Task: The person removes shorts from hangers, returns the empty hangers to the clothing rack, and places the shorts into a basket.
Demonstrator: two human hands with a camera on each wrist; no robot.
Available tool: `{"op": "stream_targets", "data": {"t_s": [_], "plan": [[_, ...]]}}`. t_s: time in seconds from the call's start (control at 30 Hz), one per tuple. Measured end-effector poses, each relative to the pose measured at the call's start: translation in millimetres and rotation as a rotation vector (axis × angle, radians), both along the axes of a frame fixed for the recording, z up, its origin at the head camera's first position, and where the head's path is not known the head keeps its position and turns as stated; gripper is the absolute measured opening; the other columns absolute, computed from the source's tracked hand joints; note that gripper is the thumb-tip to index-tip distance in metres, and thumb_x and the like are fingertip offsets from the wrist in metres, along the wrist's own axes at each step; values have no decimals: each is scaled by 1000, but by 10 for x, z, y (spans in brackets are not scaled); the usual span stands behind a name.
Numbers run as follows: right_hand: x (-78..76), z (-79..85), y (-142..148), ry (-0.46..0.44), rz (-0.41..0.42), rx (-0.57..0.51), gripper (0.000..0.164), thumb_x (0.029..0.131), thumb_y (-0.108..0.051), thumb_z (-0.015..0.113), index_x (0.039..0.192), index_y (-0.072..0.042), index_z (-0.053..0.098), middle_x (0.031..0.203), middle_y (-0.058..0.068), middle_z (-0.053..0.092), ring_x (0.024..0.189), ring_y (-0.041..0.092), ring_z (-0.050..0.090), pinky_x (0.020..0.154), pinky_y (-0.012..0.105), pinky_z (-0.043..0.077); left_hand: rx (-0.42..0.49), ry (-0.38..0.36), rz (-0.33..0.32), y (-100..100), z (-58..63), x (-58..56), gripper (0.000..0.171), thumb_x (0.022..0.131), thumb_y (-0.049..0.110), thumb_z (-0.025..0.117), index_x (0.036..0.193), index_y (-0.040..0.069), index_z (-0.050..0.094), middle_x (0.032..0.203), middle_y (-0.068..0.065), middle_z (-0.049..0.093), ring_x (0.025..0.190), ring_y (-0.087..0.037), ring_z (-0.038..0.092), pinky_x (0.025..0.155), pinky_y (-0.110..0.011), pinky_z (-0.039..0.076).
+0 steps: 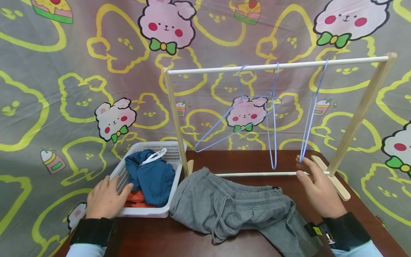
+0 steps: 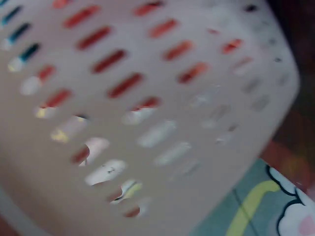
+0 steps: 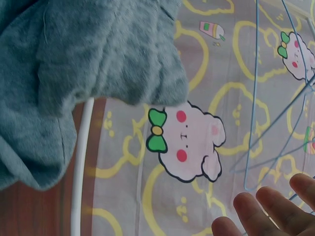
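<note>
My right hand (image 1: 319, 191) is raised at the right, its fingertips right at the lower end of the rightmost blue hanger (image 1: 310, 123). In the right wrist view its fingers (image 3: 248, 209) are loosely extended near the blue wires. Grey drawstring pants (image 1: 237, 210) lie on the table between my hands, the waistband toward the rack. My left hand (image 1: 107, 198) is spread over the left side of a white plastic basket (image 1: 144, 213). Inside are a dark blue garment (image 1: 155, 178) with a white strip and an orange one (image 1: 138, 200). The left wrist view shows the slotted basket wall (image 2: 162, 206), blurred.
A rack of wooden posts (image 1: 359, 114) and a white top bar (image 1: 221, 69) stands behind the pants. Two more blue hangers hang from it, one turned broadside (image 1: 221, 120) and one nearly edge-on (image 1: 275, 142). A patterned cloth (image 1: 135, 82) covers the wall behind the table.
</note>
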State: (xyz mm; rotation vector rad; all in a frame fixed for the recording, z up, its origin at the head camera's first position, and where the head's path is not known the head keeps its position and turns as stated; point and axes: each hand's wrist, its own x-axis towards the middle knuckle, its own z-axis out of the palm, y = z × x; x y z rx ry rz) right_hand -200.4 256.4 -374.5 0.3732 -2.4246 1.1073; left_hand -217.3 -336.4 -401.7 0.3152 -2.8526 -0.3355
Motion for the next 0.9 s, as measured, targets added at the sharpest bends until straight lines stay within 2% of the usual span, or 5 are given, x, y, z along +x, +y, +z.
{"op": "stream_targets", "data": {"t_s": [0.1,0.27,0.33,0.63,0.9], "plan": [[16,3,-54,-22,18,28,55,109,-25,48,157,-4,31,152,21,42,128,41,47,87,15,39,-3,-30,16,-45,-69,-11,93,99,67,44,142,-15,39,146,-44,25,133,-59,24,106,-76,17],[26,-1,-117,-39,28,56,56,108,-25,49,157,-4,30,153,22,38,132,46,44,91,51,43,-6,-46,28,-58,-159,-16,97,97,70,41,142,-16,38,146,-43,24,135,-59,22,109,-74,17],[32,-2,-139,-39,33,58,57,108,-25,50,157,-5,31,153,23,38,132,47,43,90,60,41,-6,-43,28,-56,-170,-20,98,97,71,40,142,-16,38,146,-43,23,135,-58,20,109,-74,15],[34,-56,-323,-23,96,124,61,102,-26,61,157,-12,37,150,20,42,132,43,43,94,64,40,-23,-68,69,-61,-157,-24,97,98,72,36,144,-13,38,150,-42,22,137,-58,18,110,-73,16],[24,-81,-536,-94,135,216,68,99,-40,65,157,-19,37,155,19,38,139,44,37,95,70,39,-19,-79,55,-55,-162,-22,98,98,73,34,146,-13,36,151,-42,20,138,-57,17,109,-73,16]]}}
